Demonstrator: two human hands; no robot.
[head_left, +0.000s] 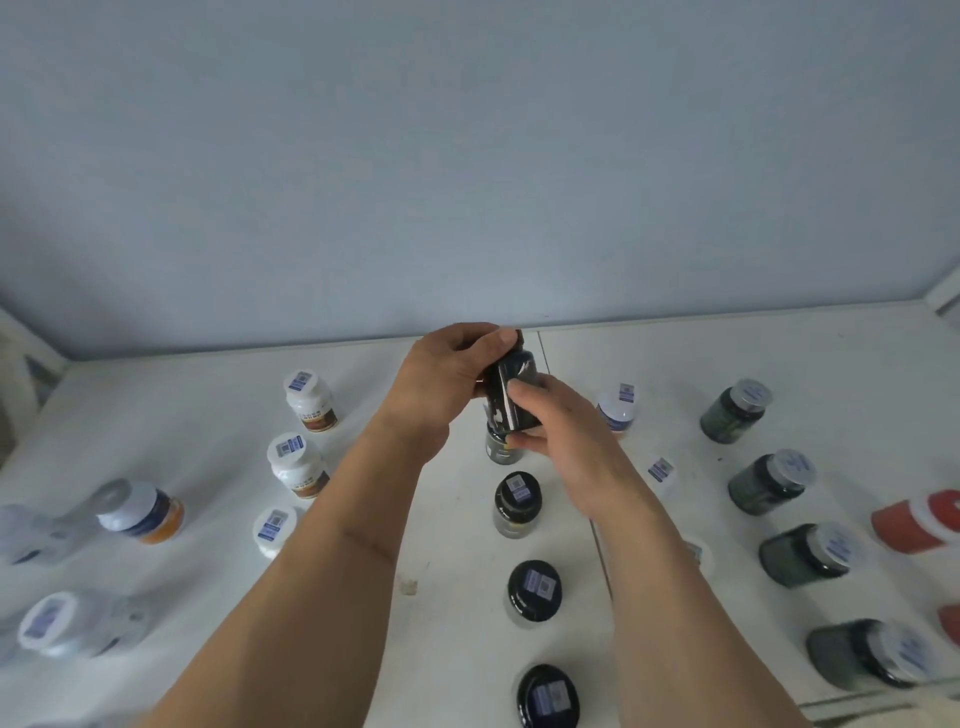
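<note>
White counter, rows of bottles. Dark bottle held above the middle row: left grip curled on cap, right grip clamped round body. Likely rigid, light, slick; grasp the body.

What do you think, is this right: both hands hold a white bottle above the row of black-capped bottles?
Not quite. The bottle in the left hand and right hand is dark, not white, as the head view shows. It is held above the row of black-capped bottles.
</note>
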